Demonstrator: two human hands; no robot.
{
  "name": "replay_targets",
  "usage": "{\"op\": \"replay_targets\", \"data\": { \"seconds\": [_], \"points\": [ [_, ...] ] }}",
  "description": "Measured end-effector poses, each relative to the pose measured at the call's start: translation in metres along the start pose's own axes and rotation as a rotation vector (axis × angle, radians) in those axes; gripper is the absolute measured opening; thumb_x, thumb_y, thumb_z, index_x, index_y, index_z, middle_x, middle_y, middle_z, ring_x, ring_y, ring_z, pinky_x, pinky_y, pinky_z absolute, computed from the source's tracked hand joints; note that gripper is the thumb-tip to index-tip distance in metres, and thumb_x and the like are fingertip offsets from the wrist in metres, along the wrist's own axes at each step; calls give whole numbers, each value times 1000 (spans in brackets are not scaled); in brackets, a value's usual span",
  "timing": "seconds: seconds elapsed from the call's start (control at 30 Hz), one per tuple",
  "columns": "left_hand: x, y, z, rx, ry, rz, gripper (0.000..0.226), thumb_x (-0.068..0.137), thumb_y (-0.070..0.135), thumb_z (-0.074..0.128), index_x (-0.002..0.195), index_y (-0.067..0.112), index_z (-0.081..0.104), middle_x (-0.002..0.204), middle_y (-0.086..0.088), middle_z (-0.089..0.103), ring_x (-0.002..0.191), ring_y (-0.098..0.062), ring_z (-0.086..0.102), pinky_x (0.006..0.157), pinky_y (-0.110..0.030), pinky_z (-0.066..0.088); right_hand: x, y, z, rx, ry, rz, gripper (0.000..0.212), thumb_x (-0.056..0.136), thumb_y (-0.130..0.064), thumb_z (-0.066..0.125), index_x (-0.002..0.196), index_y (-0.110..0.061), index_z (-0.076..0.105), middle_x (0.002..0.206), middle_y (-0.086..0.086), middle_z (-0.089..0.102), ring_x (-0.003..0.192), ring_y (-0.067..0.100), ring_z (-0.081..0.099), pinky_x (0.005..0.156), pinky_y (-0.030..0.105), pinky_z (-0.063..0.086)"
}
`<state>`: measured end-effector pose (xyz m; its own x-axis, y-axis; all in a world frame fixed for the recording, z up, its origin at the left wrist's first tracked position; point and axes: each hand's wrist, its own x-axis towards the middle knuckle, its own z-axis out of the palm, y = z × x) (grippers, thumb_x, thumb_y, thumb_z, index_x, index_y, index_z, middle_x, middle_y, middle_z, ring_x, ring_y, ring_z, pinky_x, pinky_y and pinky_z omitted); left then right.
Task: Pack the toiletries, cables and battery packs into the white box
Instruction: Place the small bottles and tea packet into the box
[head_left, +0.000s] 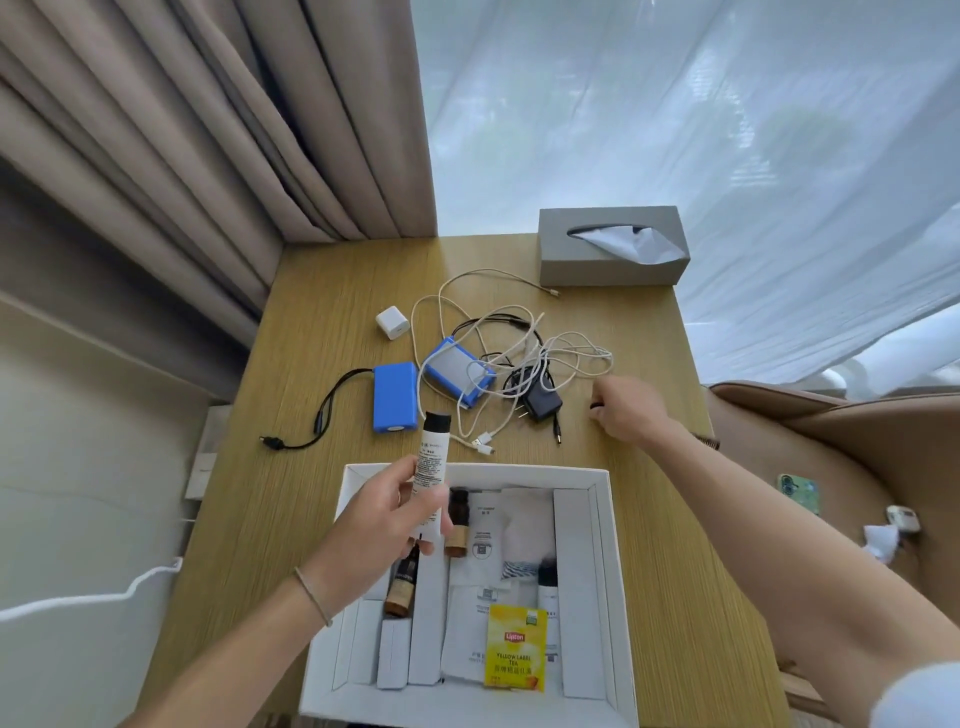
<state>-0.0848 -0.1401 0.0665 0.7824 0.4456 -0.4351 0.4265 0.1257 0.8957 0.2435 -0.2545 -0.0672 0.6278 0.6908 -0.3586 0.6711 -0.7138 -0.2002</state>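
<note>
My left hand (384, 530) grips a white tube with a black cap (434, 447) above the far left of the open white box (602, 571). The box holds two amber bottles (458, 525), white sachets, another white tube (548, 582) and a yellow tea bag (515, 647). Beyond the box lie two blue battery packs (395, 397) (457, 371), tangled white and black cables (519, 338), a black plug adapter (540, 402) and a white charger cube (393, 322). My right hand (628, 410) rests on the table right of the cables, fingers curled round a small black item I cannot identify.
A grey tissue box (613, 249) stands at the table's far right corner. Curtains hang behind the wooden table (311, 364). A tan chair (831, 441) at the right carries a phone (800, 493) and small items.
</note>
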Motion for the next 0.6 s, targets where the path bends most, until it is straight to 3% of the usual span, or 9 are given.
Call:
{"op": "replay_targets", "data": {
  "seconds": [0.2,0.3,0.4,0.5,0.53,0.6],
  "points": [
    [-3,-3,1,23,-10,-24,39,92,47,53,100,10,63,79,-7,70,66,-13,61,57,-28,47,-47,-23,-51,257,211,-46,14,94,-27,67,82,-19,69,80,-3,67,71,15,58,56,27,39],
    [-4,-8,4,40,-15,-24,36,93,47,53,92,14,67,77,-3,69,68,-10,61,64,-30,49,-80,-35,-94,404,259,-83,11,91,-26,71,85,-18,75,77,-4,68,74,17,63,61,30,49],
    [-7,-13,9,29,-5,-37,33,90,46,59,84,18,75,76,2,71,72,-10,67,70,-27,51,-114,-51,-117,592,192,-134,5,88,-25,76,88,-20,76,75,-3,74,72,15,70,67,30,55],
    [-10,-20,14,131,14,-36,31,89,46,65,90,19,79,85,-8,75,84,-23,71,76,-41,58,-137,-69,-110,599,108,-186,5,84,-20,79,85,-20,74,71,-5,73,68,14,70,65,29,55],
    [-11,-22,15,142,16,-40,29,89,45,66,90,19,79,83,-8,75,81,-24,70,75,-42,58,-141,-75,-102,574,92,-195,8,84,-19,80,83,-21,72,71,-6,71,67,13,69,63,27,54],
    [-13,-25,16,163,19,-34,20,90,41,69,80,27,78,64,7,68,60,-7,62,61,-26,52,-147,-86,-82,518,70,-203,11,83,-19,81,81,-23,70,69,-11,66,64,7,63,59,23,49]
  ]
}}
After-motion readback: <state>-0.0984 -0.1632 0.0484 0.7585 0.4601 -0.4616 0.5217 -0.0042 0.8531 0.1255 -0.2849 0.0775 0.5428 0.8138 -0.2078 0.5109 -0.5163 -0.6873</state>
